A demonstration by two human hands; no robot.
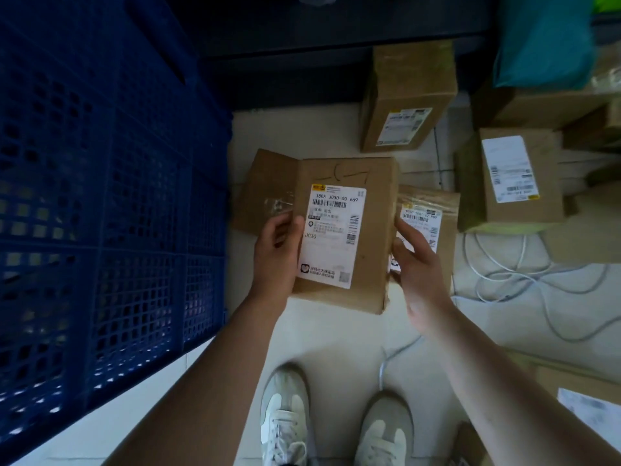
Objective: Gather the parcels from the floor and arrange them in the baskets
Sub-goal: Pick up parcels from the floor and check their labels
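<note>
A brown cardboard parcel (364, 230) with a white shipping label is held above the floor in the middle of the view. My left hand (277, 253) grips its left edge, thumb on the label side. My right hand (420, 270) is at its right edge with fingers straight, touching the side. A tall blue perforated basket (100, 213) stands to the left. Other parcels lie on the floor: a flat one (265, 190) behind the held parcel, a small one (433, 216) to its right, and two boxes further back (408, 99) and right (514, 179).
White cables (524, 274) trail over the pale floor on the right. My white shoes (336, 425) are at the bottom. A teal bag (544, 42) and more cardboard sit at the upper right; another labelled parcel (591, 408) is at the lower right. A dark shelf runs along the back.
</note>
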